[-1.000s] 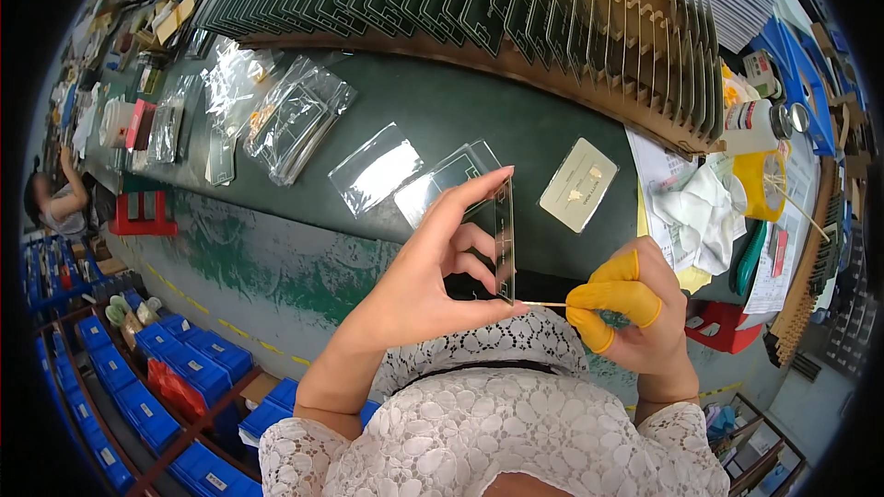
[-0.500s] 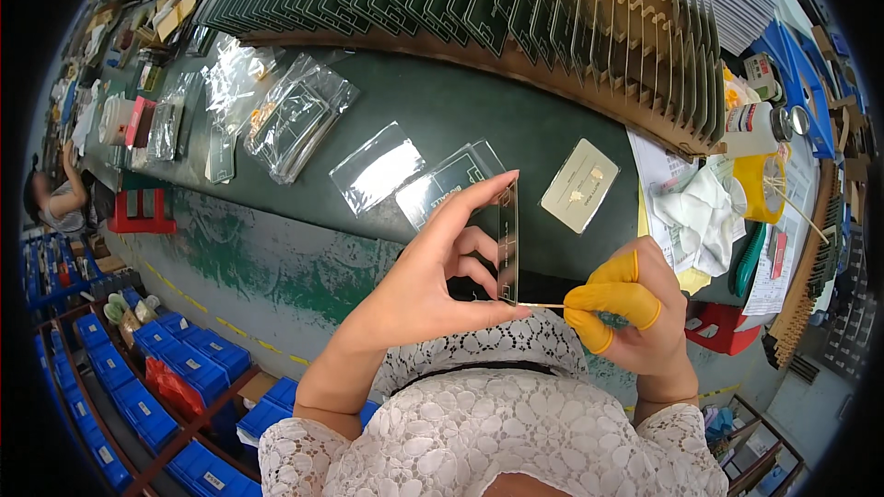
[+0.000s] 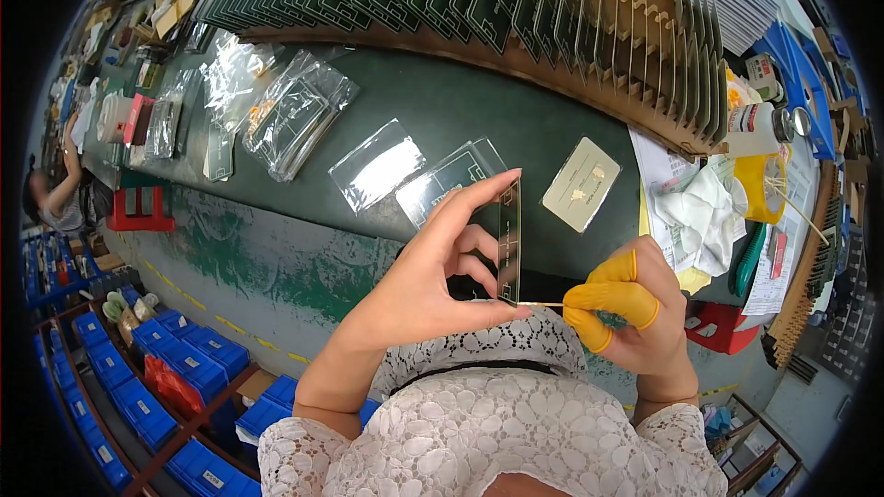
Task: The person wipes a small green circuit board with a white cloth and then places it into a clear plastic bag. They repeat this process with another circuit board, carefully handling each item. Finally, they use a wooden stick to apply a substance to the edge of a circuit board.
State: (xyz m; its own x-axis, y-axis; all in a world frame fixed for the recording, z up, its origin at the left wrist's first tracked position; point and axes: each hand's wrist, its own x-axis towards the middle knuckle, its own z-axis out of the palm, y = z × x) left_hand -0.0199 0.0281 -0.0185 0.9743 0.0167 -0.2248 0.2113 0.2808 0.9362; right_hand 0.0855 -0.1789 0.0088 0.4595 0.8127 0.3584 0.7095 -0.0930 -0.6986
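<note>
My left hand (image 3: 425, 287) grips a thin dark glass-like panel (image 3: 509, 244) by its ends, thumb at the bottom and index finger at the top, so that it stands nearly edge-on. Yellow finger cots cover some fingertips of my right hand (image 3: 635, 308), which pinches a thin stick (image 3: 543, 305). The stick reaches the panel's bottom end beside my left thumb; its tip is too small to make out. Something dark green shows within my right fingers. Behind my left hand lies a green-patterned panel (image 3: 460, 168), and farther right a pale gold plate (image 3: 582, 186).
A long slotted brown rack (image 3: 497, 57) of upright dark panels spans the back of the green table. Bagged panels (image 3: 293, 124) and a clear bag (image 3: 378, 170) lie left. At right are a white cloth (image 3: 695, 216), a yellow cup (image 3: 762, 189) and a bottle (image 3: 750, 129).
The panel in my left hand has turned very slightly, showing a little more of its face. Both hands stay almost in place. At far left, another person's arm has moved.
</note>
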